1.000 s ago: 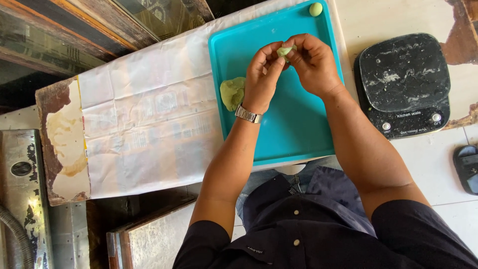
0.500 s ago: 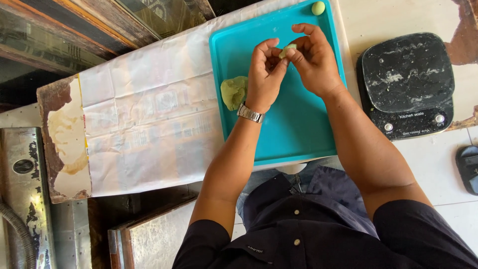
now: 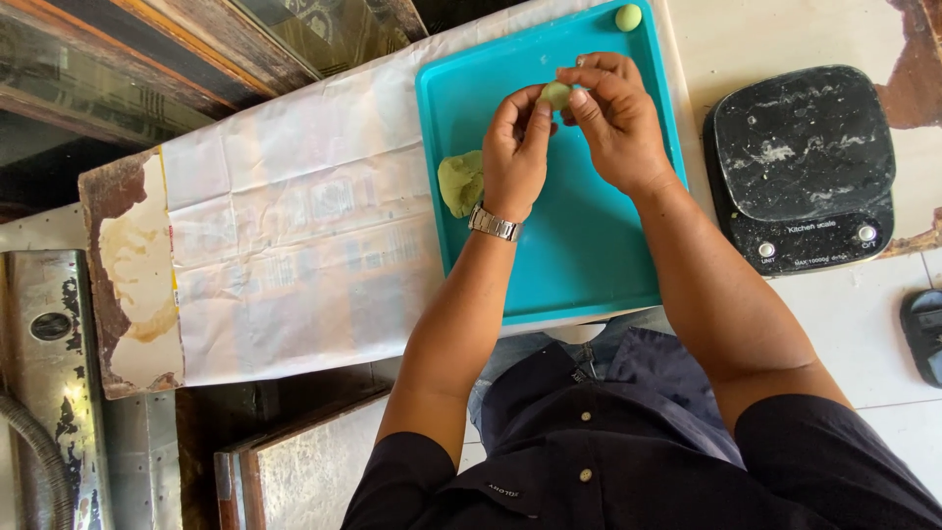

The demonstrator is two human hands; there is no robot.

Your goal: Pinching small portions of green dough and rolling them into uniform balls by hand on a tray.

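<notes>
Dough piece (image 3: 556, 94), small and pale green, is sitting pinched between my left hand (image 3: 517, 147) and right hand (image 3: 616, 123) above the teal tray (image 3: 579, 255). I am keeping both sets of fingertips closed lightly on it, shaping evenly, with the larger dough lump (image 3: 459, 183) lying just beside my left wrist.

Paper-covered worktop (image 3: 294, 265) (worn, stained at its edge) above pale floor tiles (image 3: 844, 324).

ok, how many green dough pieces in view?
3: small piece pinched between both hands' fingertips, ball at the tray's far corner, lump beside the left wrist. The hands could hide others.
</notes>
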